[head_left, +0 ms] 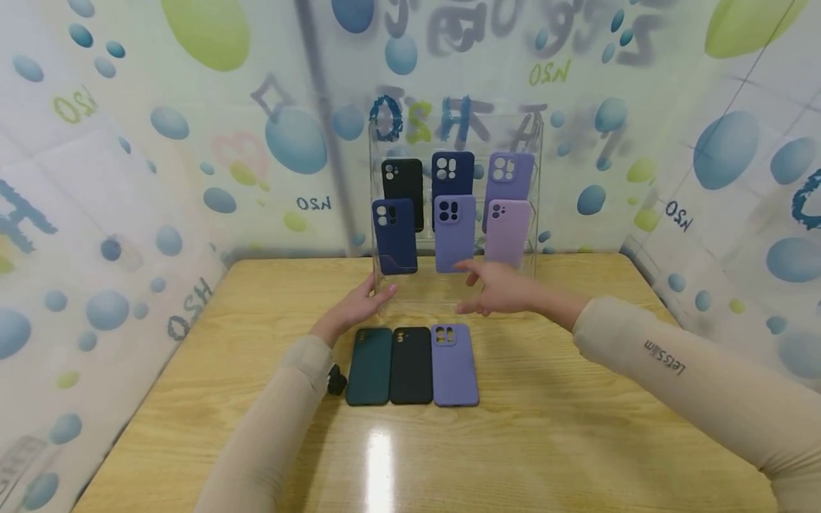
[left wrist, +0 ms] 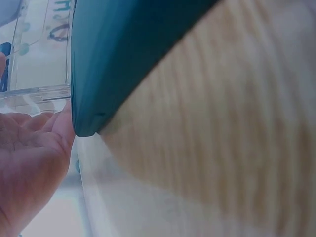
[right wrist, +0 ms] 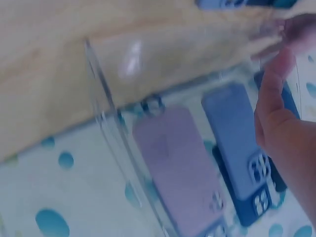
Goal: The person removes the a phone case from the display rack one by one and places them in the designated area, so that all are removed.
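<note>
A clear display stand (head_left: 410, 296) holds several phone cases in tiers. My left hand (head_left: 353, 306) grips its lower left edge, thumb in front and fingers along the side; a teal case partly hides those fingers in the left wrist view. My right hand (head_left: 503, 286) is at the stand's front, index finger extended to the bottom of a lavender phone case (head_left: 455, 231), thumb lower down, with nothing held. Beside that case stand a navy case (head_left: 395, 235) and a pink-lilac case (head_left: 507, 234). Behind are a black case (head_left: 403, 182), another navy case (head_left: 452, 174) and a purple case (head_left: 513, 178).
On the wooden table (head_left: 545, 442), in front of the stand, three cases lie side by side: teal (head_left: 369, 367), black (head_left: 412, 367) and lavender (head_left: 457, 370). A patterned curtain (head_left: 256, 199) hangs close behind the stand and along both sides.
</note>
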`<state>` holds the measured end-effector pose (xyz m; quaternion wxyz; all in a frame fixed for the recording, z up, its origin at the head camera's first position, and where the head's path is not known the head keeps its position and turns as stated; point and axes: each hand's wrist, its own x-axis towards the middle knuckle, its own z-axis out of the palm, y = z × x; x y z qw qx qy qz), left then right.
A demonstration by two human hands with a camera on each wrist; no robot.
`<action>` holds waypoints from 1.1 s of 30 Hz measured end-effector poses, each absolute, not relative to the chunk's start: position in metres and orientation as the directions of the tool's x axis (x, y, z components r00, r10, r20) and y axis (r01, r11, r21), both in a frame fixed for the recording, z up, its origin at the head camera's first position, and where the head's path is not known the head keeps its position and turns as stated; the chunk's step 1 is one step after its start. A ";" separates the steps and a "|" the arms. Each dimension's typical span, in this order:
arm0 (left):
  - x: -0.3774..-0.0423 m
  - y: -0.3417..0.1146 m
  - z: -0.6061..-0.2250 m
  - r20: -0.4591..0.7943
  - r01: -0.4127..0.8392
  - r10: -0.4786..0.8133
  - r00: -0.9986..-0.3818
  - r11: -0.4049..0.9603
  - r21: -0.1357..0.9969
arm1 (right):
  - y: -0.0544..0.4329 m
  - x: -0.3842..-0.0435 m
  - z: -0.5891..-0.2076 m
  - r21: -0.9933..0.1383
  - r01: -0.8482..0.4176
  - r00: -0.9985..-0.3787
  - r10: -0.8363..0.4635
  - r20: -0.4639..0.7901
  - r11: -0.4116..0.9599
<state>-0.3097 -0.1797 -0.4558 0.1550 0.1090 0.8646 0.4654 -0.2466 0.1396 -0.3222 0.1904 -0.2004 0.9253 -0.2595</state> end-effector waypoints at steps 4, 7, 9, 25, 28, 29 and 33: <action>-0.310 -0.180 -0.455 -0.166 0.045 0.337 -0.927 0.537 0.843 | 0.150 -0.257 -0.298 -0.544 -0.294 -0.871 -0.454 -0.186 0.786; -0.310 -0.179 -0.454 -0.167 0.044 0.339 -0.926 0.536 0.843 | 0.162 -0.266 -0.281 -0.567 -0.279 -0.890 -0.430 -0.151 0.776; -0.310 -0.179 -0.454 -0.166 0.045 0.337 -0.927 0.538 0.841 | 0.169 -0.273 -0.271 -0.570 -0.257 -0.908 -0.397 -0.134 0.781; -0.311 -0.181 -0.456 -0.123 0.078 0.367 -0.922 0.487 0.870 | 0.204 -0.300 -0.257 -0.453 -0.263 -0.955 -0.297 -0.004 0.852; -0.310 -0.181 -0.456 -0.111 0.089 0.373 -0.921 0.480 0.873 | 0.207 -0.303 -0.262 -0.440 -0.263 -0.957 -0.288 0.010 0.859; -0.310 -0.181 -0.456 -0.109 0.092 0.375 -0.921 0.481 0.872 | 0.208 -0.304 -0.263 -0.439 -0.259 -0.959 -0.282 0.012 0.860; -0.310 -0.180 -0.455 -0.110 0.092 0.377 -0.920 0.478 0.873 | 0.210 -0.305 -0.269 -0.442 -0.245 -0.964 -0.267 0.015 0.863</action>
